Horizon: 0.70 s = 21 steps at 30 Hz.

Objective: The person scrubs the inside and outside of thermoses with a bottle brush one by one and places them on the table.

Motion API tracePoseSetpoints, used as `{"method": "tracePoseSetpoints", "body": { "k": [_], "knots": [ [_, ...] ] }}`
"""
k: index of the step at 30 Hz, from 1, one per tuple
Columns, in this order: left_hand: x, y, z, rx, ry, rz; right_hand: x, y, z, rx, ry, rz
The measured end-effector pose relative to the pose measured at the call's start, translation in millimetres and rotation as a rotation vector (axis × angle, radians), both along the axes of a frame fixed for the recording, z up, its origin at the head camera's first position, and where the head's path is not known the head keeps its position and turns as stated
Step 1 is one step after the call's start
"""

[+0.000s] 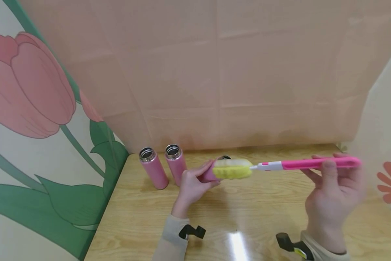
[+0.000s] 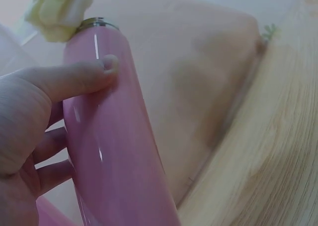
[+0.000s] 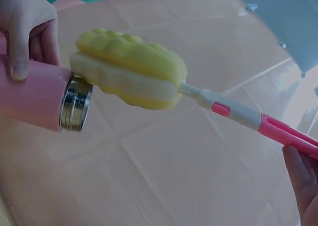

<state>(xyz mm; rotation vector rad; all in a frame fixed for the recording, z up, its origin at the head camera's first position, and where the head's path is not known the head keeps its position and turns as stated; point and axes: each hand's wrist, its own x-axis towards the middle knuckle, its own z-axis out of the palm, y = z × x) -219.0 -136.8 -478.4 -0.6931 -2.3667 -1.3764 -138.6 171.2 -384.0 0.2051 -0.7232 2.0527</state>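
Note:
My left hand (image 1: pixel 194 185) grips a pink thermos bottle (image 2: pixel 109 131), thumb across its side below the steel mouth (image 3: pixel 77 104). The bottle has no lid on. In my right hand (image 1: pixel 333 195) is a bottle brush, held by its pink handle (image 1: pixel 307 164) between thumb and fingers. The brush's yellow and white sponge head (image 3: pixel 131 69) lies beside the bottle's mouth and overlaps its rim in the right wrist view; it is outside the bottle. A white neck with a pink button (image 3: pixel 220 109) joins head and handle.
Two more pink bottles (image 1: pixel 154 168) (image 1: pixel 176 163) stand upright and lidless at the left rear of the wooden table (image 1: pixel 133 224). A small dark round object (image 1: pixel 225 157) shows behind the held bottle. A pinkish sheet (image 1: pixel 182 72) hangs behind the table; a flower-painted wall (image 1: pixel 35 159) borders the left.

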Motion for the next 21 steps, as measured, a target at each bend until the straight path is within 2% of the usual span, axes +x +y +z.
{"method": "tracePoseSetpoints", "body": {
  "k": [8, 15, 21],
  "knots": [
    [2.8, -2.2, 2.7, 0.117, -0.128, -0.013, -7.8, 18.1, -3.5, -0.030, -0.117, -0.018],
    [5.5, -3.3, 5.7, 0.188, -0.209, -0.031, -16.3, 29.2, -10.1, -0.077, -0.126, 0.072],
    [5.5, -5.4, 6.2, 0.249, -0.275, -0.075, -22.7, 40.5, -15.7, -0.171, -0.162, 0.139]
  ]
}}
